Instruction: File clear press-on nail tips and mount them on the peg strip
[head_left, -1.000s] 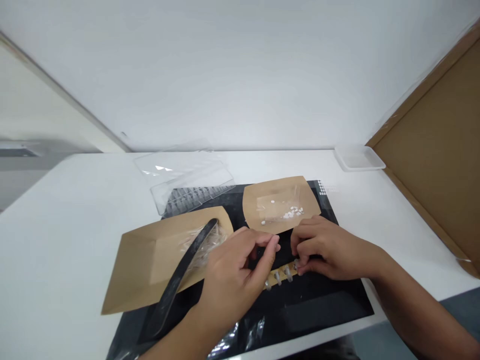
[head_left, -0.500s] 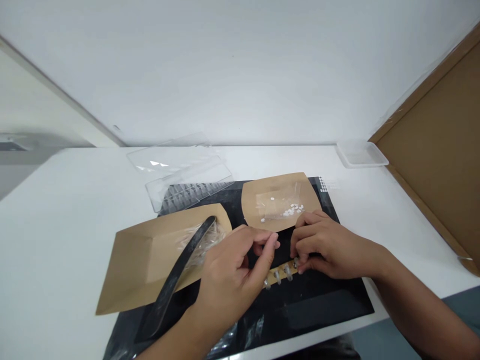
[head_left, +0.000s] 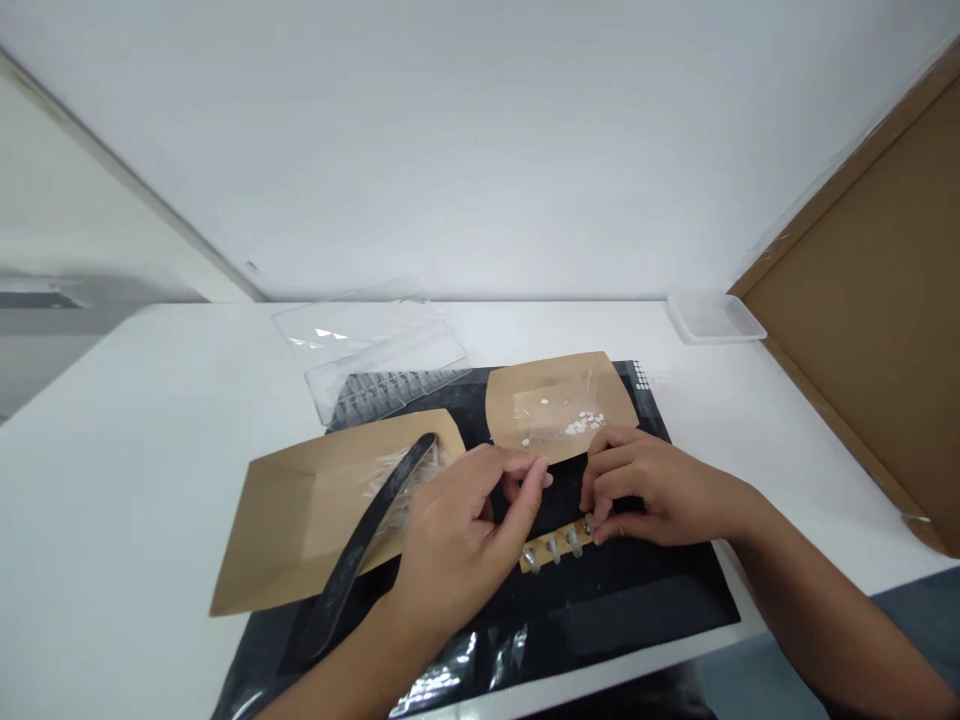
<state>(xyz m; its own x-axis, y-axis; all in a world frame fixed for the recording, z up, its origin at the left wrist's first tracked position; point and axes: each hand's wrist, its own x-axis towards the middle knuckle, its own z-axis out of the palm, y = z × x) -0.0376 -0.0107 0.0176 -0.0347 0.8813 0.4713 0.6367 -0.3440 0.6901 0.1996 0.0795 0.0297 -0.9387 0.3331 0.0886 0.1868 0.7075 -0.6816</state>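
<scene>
The left hand [head_left: 457, 545] is raised with the palm turned inward, the fingers curled and the thumb extended upward, apart from the fingertips. The right hand [head_left: 660, 490] is palm down, its fingers flexed and directed toward the left hand. The left forearm [head_left: 337, 685] enters from the lower edge of the view, the right forearm [head_left: 832, 620] from the lower right.

A paper tray [head_left: 285, 525] lies left of another tray [head_left: 525, 390] on a mat [head_left: 645, 610].
</scene>
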